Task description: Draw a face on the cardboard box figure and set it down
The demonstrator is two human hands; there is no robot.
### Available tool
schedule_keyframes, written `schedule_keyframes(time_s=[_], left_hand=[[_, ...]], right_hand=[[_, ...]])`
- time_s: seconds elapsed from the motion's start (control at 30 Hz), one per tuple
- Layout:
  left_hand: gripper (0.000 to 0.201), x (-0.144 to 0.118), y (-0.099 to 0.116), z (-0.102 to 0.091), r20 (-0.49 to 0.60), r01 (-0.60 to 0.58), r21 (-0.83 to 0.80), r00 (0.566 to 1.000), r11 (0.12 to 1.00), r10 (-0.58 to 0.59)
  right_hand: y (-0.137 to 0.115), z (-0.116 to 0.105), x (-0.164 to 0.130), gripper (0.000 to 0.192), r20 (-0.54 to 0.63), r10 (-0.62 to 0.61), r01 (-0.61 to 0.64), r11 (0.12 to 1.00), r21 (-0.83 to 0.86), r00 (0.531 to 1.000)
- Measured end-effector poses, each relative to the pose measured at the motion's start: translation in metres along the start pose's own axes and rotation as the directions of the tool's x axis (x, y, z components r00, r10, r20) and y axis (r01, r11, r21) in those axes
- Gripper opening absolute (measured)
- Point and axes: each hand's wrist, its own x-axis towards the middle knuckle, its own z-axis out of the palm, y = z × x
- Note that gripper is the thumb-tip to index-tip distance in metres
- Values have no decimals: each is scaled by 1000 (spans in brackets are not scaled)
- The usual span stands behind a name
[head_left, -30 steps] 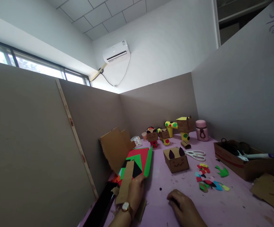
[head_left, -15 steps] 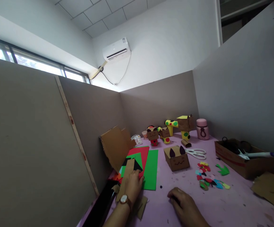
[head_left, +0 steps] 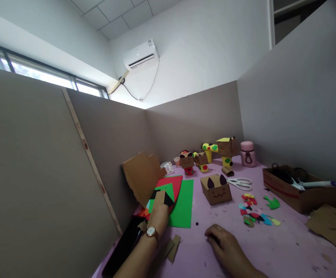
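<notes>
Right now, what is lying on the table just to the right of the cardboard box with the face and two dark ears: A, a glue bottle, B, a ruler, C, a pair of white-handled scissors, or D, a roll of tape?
C: a pair of white-handled scissors lies flat on the purple table just right of the cardboard box with the drawn face and two dark ears.

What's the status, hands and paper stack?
Left hand flat on the coloured paper stack, touching a cardboard strip. Right hand resting on the table, apparently empty. Cardboard scraps lie between them.
</notes>
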Motion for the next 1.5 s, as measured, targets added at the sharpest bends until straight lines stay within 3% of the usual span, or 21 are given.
schedule_keyframes(time_s=[0.13, 0.27, 0.63, 1.03, 1.27, 1.5], left_hand=[[21, 3, -1, -7, 84, -39, 202, 996, 979, 22], [22, 0, -2, -12, 123, -93, 283, 991, 955, 60], [22, 0, -1, -31, 68, -39, 352, 998, 935, 16], [24, 2, -13, -35, 0, -120, 153, 993, 981, 121], [25, 0, -23, -30, -109, -114, 62, 987, 992, 120], [23, -17, -24, -15, -13, -252, 77, 967, 965, 254]], right_hand=[[-1, 0, 0, 21, 1, 0, 0, 1000, -1, 1000], [-3, -1, 0, 21, 1, 3, -3, 1000, 2, 1000], [-2, -1, 0, 22, 1, 2, -2, 1000, -1, 1000], [-4, -2, 1, 21, 11, 13, -13, 1000, 4, 1000], [-2, -2, 1, 21, 15, 11, -11, 1000, -1, 1000], [1, -2, -2, 22, 34, -5, 6, 1000, -9, 999]])
